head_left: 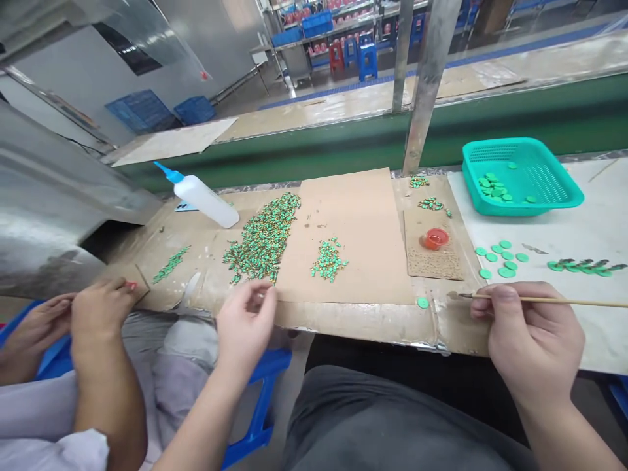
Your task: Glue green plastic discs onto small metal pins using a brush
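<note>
My right hand (534, 330) is closed around the thin handle of a paintbrush (579, 301), its dark tip pointing left above the table edge. At the near end of a large pile of small green and gold pieces (267, 239) is my left hand (248, 317). Its thumb and forefinger come together; anything between them is too small to make out. A smaller cluster of these pieces (330, 260) lies on a brown cardboard sheet (363, 222). One flat green disc (422, 303) rests between my hands, near the table edge.
A red paint cup (436, 239) stands on a cardboard square (434, 263). A teal basket (523, 206) holds green discs, with loose discs (507, 267) before it. At left are a white squeeze bottle (206, 201) and a co-worker's hands (101, 304). A metal post (426, 85) rises behind.
</note>
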A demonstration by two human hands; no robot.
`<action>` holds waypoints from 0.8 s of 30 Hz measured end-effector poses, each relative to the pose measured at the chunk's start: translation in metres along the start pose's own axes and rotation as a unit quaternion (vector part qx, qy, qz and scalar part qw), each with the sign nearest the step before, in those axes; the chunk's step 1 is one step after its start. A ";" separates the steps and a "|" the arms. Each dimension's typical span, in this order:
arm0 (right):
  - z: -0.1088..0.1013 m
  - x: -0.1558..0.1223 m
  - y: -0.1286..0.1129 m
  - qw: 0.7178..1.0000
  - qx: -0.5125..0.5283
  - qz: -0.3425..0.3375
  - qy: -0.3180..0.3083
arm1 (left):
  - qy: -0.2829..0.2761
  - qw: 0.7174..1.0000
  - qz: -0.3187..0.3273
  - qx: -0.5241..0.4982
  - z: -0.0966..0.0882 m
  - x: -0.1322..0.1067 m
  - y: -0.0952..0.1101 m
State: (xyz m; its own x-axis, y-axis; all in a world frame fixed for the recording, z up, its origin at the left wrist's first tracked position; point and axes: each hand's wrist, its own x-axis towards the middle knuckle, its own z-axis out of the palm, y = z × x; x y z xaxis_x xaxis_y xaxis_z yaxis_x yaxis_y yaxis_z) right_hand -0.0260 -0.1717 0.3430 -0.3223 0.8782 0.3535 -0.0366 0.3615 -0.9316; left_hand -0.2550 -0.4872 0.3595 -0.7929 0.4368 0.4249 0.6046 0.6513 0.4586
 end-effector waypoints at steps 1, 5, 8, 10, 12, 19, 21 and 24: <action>0.000 0.000 -0.001 1.000 -0.005 -0.001 -0.003 | -0.004 0.999 -0.035 0.011 -0.006 -0.002 -0.015; 0.001 -0.001 -0.001 1.000 -0.013 0.006 -0.008 | -0.048 0.993 -0.103 0.030 -0.011 -0.003 -0.043; -0.002 -0.001 -0.001 1.000 -0.018 0.012 -0.012 | -0.062 0.991 -0.113 0.030 -0.010 0.002 -0.043; -0.003 -0.002 -0.002 1.000 -0.019 0.015 -0.015 | -0.062 0.991 -0.113 0.026 -0.014 0.003 -0.041; -0.003 -0.002 -0.002 1.000 -0.015 0.020 -0.016 | -0.056 0.992 -0.116 0.019 -0.022 0.001 -0.038; -0.002 0.000 -0.001 0.997 0.055 0.008 -0.049 | -0.030 0.992 -0.106 -0.059 -0.038 -0.008 0.002; -0.003 -0.003 -0.009 0.995 0.056 0.013 -0.083 | -0.032 0.993 -0.066 -0.093 -0.031 -0.006 0.023; -0.003 -0.013 -0.034 0.984 0.043 0.061 -0.161 | -0.060 0.986 0.033 -0.150 -0.015 0.003 0.059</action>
State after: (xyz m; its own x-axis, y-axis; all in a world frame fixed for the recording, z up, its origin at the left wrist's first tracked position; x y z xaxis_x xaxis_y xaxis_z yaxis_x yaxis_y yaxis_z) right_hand -0.0180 -0.1948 0.3697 -0.6121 0.7632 0.2071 -0.0556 0.2197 -0.9740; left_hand -0.2206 -0.4568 0.3989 -0.7435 0.5543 0.3742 0.6364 0.4143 0.6507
